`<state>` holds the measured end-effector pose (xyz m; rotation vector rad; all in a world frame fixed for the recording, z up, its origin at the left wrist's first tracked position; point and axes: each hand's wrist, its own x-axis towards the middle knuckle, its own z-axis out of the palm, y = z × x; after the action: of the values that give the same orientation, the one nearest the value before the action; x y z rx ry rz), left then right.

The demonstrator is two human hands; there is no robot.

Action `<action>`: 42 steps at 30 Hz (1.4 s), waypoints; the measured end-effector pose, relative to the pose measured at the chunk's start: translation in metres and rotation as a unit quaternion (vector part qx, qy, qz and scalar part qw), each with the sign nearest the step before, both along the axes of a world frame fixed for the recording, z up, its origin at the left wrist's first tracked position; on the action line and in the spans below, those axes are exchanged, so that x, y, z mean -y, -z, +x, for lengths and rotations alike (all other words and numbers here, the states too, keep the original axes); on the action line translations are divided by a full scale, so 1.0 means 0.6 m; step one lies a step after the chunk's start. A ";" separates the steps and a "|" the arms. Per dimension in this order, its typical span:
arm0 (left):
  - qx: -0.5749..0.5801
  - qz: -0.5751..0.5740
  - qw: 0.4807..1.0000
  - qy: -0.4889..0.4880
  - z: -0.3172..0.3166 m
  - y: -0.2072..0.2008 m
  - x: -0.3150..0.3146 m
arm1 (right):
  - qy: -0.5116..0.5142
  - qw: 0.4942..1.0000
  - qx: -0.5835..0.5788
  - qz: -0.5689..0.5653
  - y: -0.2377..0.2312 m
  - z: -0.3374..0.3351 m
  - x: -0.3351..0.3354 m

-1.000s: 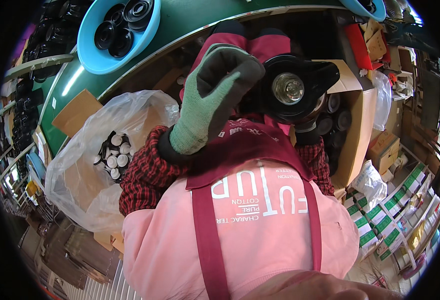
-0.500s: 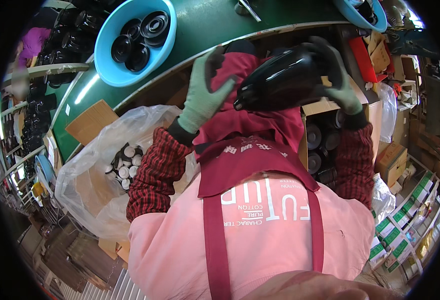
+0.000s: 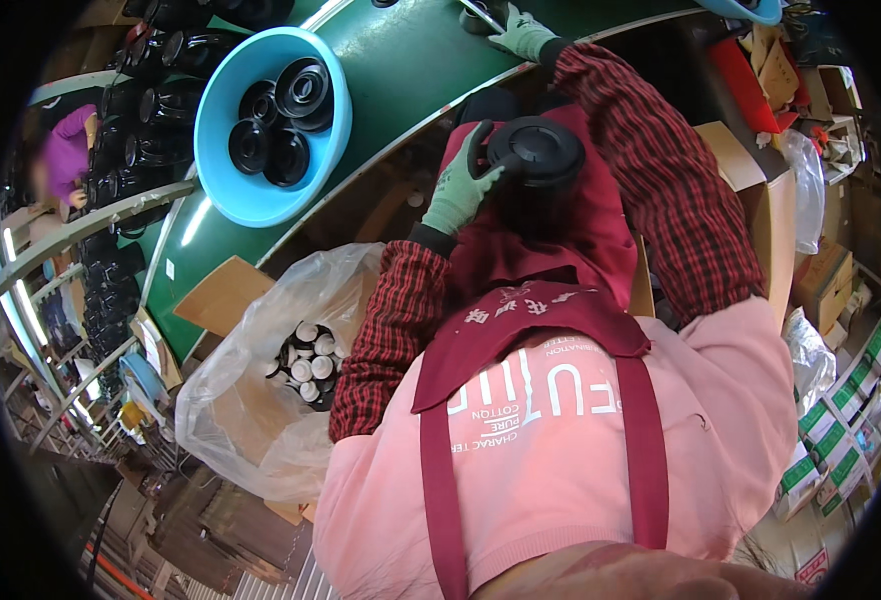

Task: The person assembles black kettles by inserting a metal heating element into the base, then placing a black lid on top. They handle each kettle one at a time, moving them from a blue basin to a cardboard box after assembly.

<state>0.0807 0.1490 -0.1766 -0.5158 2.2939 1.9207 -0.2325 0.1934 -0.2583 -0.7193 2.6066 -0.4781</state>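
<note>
My left hand, in a green glove with dark fingers, is closed on the side of a black pot. The pot stands over my lap with its dark round end facing up; its lower body blends into shadow. Stretched far forward, my right hand, gloved alike, reaches a small dark tool with a metal rod on the green table. Its thumb and fingers are apart beside the rod's end; whether they touch it is hard to see.
A light-blue basin with several black round lids stands on the green table. To my left, a clear plastic bag holds small white-and-black parts. Cardboard boxes stand at my right. Far left, a person in purple is near racks of black pots.
The pot has gone from my right hand to my left and turned from lying sideways to end up. My right hand has moved forward to the tool on the table.
</note>
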 end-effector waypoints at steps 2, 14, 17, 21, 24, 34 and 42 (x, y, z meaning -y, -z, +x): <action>0.001 -0.032 0.999 0.010 0.013 0.026 0.004 | 0.014 1.000 0.013 -0.025 0.067 -0.023 -0.001; -0.232 -0.433 0.870 0.038 -0.101 -0.177 0.058 | -0.284 0.917 0.230 -0.162 -0.280 0.151 -0.256; 0.088 -0.360 0.898 0.236 -0.136 -0.195 0.013 | -0.265 0.940 0.211 -0.038 -0.308 0.133 -0.251; 0.034 -0.386 0.898 0.210 -0.130 -0.177 -0.009 | -0.288 0.938 0.029 -0.191 -0.211 0.144 -0.299; -0.132 -0.286 0.927 0.202 -0.105 -0.126 0.045 | -0.332 0.914 -0.090 -0.217 -0.220 0.185 -0.298; -0.037 -0.253 0.930 0.264 -0.108 -0.094 0.047 | -0.290 0.814 0.197 -0.463 -0.134 0.150 -0.282; -0.235 -0.002 0.970 0.062 -0.302 0.084 -0.050 | -0.409 0.799 0.025 -0.440 -0.340 0.396 -0.150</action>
<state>-0.1003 0.1788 -0.2272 0.1034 2.5180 2.1555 0.0050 0.2836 -0.0540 -1.9336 1.6176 -1.3658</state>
